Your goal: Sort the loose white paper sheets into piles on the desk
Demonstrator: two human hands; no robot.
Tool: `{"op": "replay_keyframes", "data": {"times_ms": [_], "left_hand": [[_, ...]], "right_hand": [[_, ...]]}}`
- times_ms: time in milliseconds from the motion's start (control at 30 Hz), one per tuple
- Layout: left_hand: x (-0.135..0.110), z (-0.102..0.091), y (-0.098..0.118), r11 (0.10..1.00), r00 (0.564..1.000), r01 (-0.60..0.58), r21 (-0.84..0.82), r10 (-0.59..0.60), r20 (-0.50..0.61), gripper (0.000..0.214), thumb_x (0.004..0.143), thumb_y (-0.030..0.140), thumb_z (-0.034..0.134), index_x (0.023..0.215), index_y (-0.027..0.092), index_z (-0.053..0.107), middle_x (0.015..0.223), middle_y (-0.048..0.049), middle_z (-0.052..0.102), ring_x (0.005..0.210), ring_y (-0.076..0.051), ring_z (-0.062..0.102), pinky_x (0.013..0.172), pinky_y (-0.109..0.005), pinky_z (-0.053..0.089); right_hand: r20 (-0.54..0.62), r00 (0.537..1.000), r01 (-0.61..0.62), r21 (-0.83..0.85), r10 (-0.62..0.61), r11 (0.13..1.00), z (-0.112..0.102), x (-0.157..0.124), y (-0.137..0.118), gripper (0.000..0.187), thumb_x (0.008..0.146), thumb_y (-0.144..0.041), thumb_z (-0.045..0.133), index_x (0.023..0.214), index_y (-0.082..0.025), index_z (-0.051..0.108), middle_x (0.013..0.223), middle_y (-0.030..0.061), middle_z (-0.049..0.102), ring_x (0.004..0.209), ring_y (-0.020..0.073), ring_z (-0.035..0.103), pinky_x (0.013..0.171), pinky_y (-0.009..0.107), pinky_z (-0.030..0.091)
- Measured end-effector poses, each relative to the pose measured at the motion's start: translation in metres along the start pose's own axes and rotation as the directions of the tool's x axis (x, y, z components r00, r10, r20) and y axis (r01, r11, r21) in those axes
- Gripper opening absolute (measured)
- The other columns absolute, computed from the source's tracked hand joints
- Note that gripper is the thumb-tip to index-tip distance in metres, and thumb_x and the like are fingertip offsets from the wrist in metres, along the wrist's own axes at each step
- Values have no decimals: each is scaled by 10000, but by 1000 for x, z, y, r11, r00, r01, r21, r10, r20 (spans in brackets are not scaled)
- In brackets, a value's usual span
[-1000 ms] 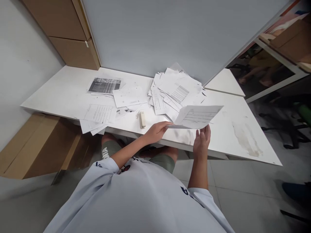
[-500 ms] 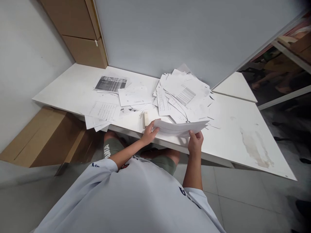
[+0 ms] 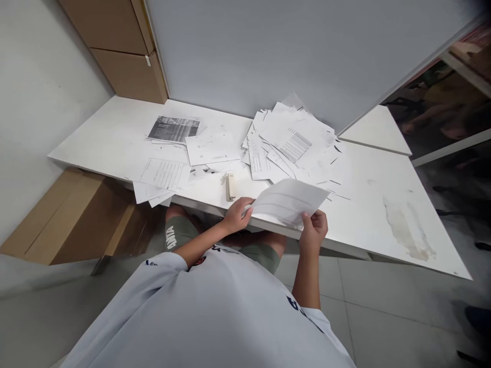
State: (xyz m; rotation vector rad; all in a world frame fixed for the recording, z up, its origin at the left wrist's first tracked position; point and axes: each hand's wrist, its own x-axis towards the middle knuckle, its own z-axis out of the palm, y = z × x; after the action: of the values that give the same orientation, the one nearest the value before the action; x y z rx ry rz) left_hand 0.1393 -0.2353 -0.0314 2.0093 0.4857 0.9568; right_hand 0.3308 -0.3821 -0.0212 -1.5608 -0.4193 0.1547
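Observation:
Between my two hands, over the table's front edge, is a printed paper sheet point(image 3: 289, 200), bowed and tilted so its lines of text show. My left hand point(image 3: 238, 214) pinches its left end, and my right hand point(image 3: 313, 229) grips the lower right with the thumb on top. Whether it is one sheet or more, I cannot tell. A cream stapler point(image 3: 230, 186) lies on the table just beyond my left hand. Behind the held sheet spreads a messy heap of papers point(image 3: 295, 145).
More papers lie to the left: a dark-printed sheet point(image 3: 174, 129), a white sheet point(image 3: 212, 148) and a text page point(image 3: 161, 174) overhanging the edge of the white table point(image 3: 368, 204). Cardboard boxes point(image 3: 130, 76) stand at the back left; another cardboard box point(image 3: 76, 209) is below.
The held paper has turned from nearly edge-on to face me more, its far edge raised. My right hand has shifted slightly right, and my left hand slightly nearer me.

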Motion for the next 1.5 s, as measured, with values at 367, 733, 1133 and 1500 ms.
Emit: {"op": "replay_keyframes", "data": {"times_ms": [367,733,1133,1500], "left_hand": [[-108,-67,-12,900,811,396,-182,-436,-389,634,846,209,484,1440,213,262,1073,-94,589,787,-136,622,722,-292,534],[-79,-91,14,867,886,328,374,-145,-440,554,889,212,498,1421,198,346,1440,-187,357,1313,-287,439,1057,-476,426],[-28,-65,15,833,994,68,549,-103,33,438,889,169,454,1324,193,495,1394,-139,522,1360,-296,427,1128,-541,357],[36,-75,19,803,959,-109,586,-69,273,528,959,274,383,1465,124,373,1561,-138,349,1491,-279,208,1201,-477,246]], "right_hand": [[579,673,-474,-140,460,869,30,-58,-29,394,630,-508,770,876,-231,636,722,12,688,640,192,596,586,294,442],[572,649,-490,-189,501,851,58,-53,-29,398,599,-438,760,913,-223,644,673,-11,675,620,184,593,549,282,437],[409,720,-564,-127,561,816,50,-58,-23,400,556,-413,753,890,-221,646,715,27,710,633,221,620,546,318,454],[360,816,-480,-17,453,877,80,-41,-10,366,598,-388,722,907,-203,653,692,-13,677,628,157,570,590,273,429]]}}
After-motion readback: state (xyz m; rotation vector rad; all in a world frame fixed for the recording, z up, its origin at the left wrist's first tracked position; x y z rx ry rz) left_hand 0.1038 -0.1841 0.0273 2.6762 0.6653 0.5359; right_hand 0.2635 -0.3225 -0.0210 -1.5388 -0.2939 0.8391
